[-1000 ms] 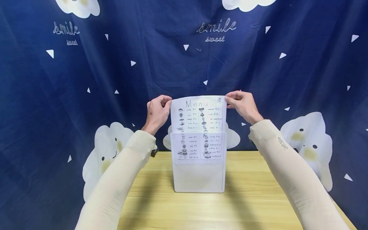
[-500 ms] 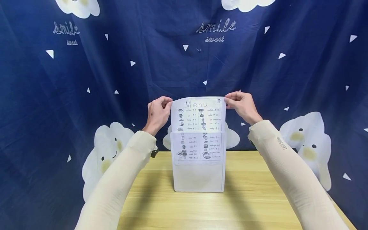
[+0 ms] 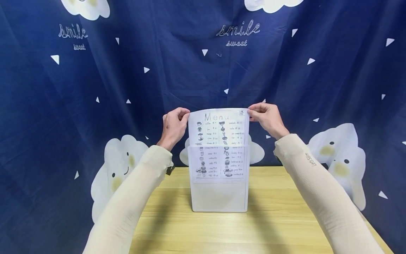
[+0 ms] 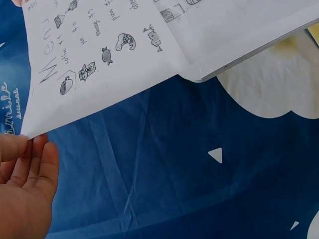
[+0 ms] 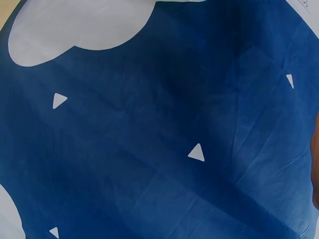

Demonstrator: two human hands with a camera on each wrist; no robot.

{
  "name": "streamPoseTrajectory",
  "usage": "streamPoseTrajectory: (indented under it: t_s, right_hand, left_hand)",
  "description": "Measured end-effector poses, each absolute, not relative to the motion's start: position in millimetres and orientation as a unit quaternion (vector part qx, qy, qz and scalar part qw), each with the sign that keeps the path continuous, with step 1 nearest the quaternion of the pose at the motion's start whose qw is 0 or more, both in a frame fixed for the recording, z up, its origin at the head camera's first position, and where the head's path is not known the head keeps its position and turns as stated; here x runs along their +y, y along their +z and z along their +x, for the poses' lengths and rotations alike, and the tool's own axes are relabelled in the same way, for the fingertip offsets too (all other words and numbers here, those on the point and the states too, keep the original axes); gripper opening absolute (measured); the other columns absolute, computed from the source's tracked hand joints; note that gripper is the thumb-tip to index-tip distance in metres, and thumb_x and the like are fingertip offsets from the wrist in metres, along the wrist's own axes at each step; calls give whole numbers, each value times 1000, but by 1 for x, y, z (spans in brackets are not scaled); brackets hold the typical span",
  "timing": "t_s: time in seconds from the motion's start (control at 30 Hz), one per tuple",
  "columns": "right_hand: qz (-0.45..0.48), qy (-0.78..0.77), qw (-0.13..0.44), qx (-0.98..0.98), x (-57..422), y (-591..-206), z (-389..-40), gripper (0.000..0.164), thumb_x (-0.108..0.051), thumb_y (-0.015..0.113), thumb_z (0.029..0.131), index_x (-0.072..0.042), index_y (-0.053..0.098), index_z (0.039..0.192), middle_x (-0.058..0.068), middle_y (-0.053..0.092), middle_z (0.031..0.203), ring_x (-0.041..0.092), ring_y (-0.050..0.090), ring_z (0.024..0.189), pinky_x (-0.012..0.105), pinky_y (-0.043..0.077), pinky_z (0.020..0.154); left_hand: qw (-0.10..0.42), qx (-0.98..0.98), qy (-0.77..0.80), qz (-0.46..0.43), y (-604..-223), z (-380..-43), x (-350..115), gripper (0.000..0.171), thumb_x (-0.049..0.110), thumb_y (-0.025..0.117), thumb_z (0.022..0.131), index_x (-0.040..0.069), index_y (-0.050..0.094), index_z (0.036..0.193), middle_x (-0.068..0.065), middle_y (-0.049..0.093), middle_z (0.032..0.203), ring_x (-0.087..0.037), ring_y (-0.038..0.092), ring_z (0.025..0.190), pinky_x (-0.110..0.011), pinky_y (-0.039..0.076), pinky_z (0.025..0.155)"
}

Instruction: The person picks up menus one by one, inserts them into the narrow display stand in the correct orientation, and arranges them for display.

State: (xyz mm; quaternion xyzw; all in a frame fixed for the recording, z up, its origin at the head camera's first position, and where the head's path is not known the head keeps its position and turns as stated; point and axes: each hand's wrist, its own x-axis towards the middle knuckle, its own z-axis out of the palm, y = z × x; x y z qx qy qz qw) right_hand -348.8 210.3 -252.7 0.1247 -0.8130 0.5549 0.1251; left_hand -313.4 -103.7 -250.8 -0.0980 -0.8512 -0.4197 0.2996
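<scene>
A white paper menu (image 3: pixel 217 127) with drawn foods and prices stands partly inside a clear upright sign holder (image 3: pixel 219 197). Its upper part sticks out above the holder's top edge, while the lower part shows through the clear front. My left hand (image 3: pixel 174 127) pinches the sheet's top left corner between thumb and fingers; the left wrist view shows this hand (image 4: pixel 30 179) at the paper's corner. At the top right corner, my right hand (image 3: pixel 268 118) pinches the sheet likewise. Only a sliver of the right hand (image 5: pixel 315 164) enters the right wrist view.
The holder stands on a light wood-grain table (image 3: pixel 171 225). Behind it hangs a dark blue curtain (image 3: pixel 196 77) printed with clouds, white triangles and the words "smile sweet".
The menu has slid slightly down into the holder, and its lower edge sits a little lower behind the clear front. Both hands have come down a little with it.
</scene>
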Motion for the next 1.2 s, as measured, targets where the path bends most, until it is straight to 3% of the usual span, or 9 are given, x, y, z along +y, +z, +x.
streamPoseTrajectory:
  t_s: [0.53,1.2]
  right_hand:
    - [132,551,128,-814,211,-256,-349,22,-12,66,98,3,68,113,18,68,108,15,69,87,25,56,79]
    - [120,522,123,-835,211,-259,-347,19,-14,65,99,1,68,110,16,69,109,23,70,92,39,54,91]
  left_hand:
    - [306,-853,-412,-94,-254,-314,-105,14,10,65,98,2,75,102,-10,73,92,-22,65,81,-33,50,72]
    - [308,-859,-397,-99,-260,-315,-111,13,10,64,98,3,75,100,-10,73,92,-22,66,81,-33,51,70]
